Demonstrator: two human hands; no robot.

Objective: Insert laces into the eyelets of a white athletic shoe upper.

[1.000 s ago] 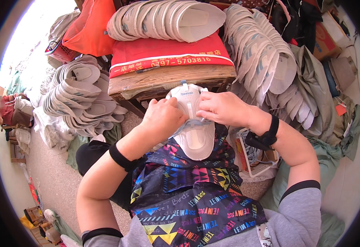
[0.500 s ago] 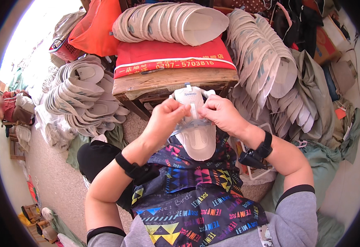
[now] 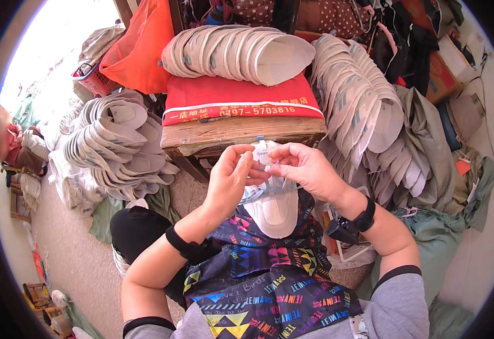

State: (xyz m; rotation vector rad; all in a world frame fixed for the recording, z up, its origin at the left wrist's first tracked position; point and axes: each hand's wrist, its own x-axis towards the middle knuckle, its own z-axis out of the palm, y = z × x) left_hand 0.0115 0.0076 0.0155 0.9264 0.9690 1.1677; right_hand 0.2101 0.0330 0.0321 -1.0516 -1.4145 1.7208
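A pale shoe upper (image 3: 275,217) rests on my lap, toe towards me, with light blue lacing (image 3: 258,192) across its middle. Its tongue (image 3: 262,151) stands up behind my fingers and carries a small blue tab at the top. My left hand (image 3: 236,169) is over the upper's left side, its fingers bent and drawn together. From the right, my right hand (image 3: 299,164) pinches with thumb and forefinger. A small, thin greyish piece shows where the fingertips of both hands meet, too small to make out.
Ahead stands a wooden stool (image 3: 241,131) with a red cloth bag (image 3: 201,99) on top. Nested shoe uppers (image 3: 224,53) lie on the bag. More stacks sit left (image 3: 108,133) and right (image 3: 360,90). Beside the left stack hangs an orange bag (image 3: 139,53); green sacks (image 3: 428,237) lie right.
My hands have come closer together, above the upper, and the left fingers have turned and stretched inward. The pale strip between them no longer shows. The view has tilted slightly upward.
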